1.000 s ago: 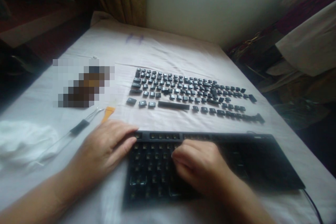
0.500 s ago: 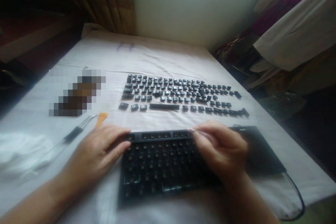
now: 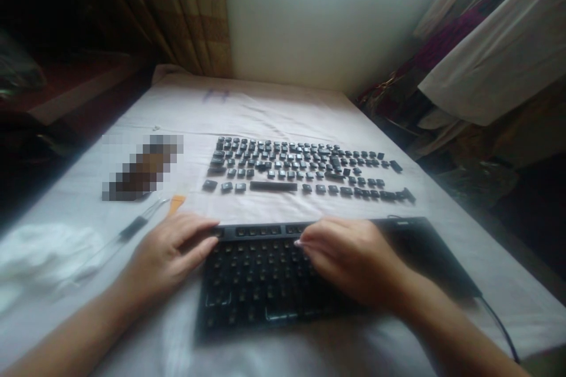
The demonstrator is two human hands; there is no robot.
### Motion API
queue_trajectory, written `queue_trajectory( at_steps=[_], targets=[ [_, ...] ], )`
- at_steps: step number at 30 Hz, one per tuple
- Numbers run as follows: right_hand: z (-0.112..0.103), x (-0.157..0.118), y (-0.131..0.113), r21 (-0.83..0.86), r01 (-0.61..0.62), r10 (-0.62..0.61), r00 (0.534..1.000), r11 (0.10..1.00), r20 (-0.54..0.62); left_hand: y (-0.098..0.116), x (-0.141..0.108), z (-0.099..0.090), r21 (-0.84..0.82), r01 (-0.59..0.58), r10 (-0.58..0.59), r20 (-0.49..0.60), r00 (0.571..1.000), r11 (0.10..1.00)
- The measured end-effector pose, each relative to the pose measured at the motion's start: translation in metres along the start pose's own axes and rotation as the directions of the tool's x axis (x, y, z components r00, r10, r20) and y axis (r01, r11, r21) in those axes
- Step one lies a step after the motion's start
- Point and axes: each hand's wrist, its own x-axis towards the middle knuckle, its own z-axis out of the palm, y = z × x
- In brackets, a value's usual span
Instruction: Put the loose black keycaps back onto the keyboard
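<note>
A black keyboard with its keycaps taken off lies in front of me, and its bare key sockets show in rows. My left hand grips the keyboard's far left corner between thumb and fingers. Over the upper middle of the keyboard, my right hand is closed in a pinch. A small white tip pokes out of its fingers against the top rows; too little shows to tell its kind. The right hand and forearm hide part of the keyboard.
Loose black keycaps lie in rows beyond the keyboard, with the long space bar in front. On the left are an orange-handled tool, a dark brush-like piece and a crumpled white cloth. A cable runs off the right side.
My right hand has moved left and slightly nearer along the keyboard's top rows, still pinching the white thing. My left hand keeps its hold on the corner. The view has tilted slightly.
</note>
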Motion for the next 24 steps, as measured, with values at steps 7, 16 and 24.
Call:
queue_trajectory(
  at_steps=[7,16,24],
  targets=[
    [0.016,-0.001,0.01,0.03,0.077,-0.077,0.997,0.997,-0.01,0.0,-0.001,0.0,0.045,-0.012,0.013,-0.02,1.0,0.999],
    [0.032,-0.009,0.009,0.026,0.121,-0.121,0.992,0.992,-0.027,0.003,0.003,-0.002,0.049,-0.001,0.001,-0.007,1.0,0.999],
    [0.038,-0.009,0.005,-0.001,0.112,-0.112,0.993,0.994,0.028,0.002,0.001,-0.003,0.048,-0.016,0.017,-0.002,1.0,0.999]
  ],
)
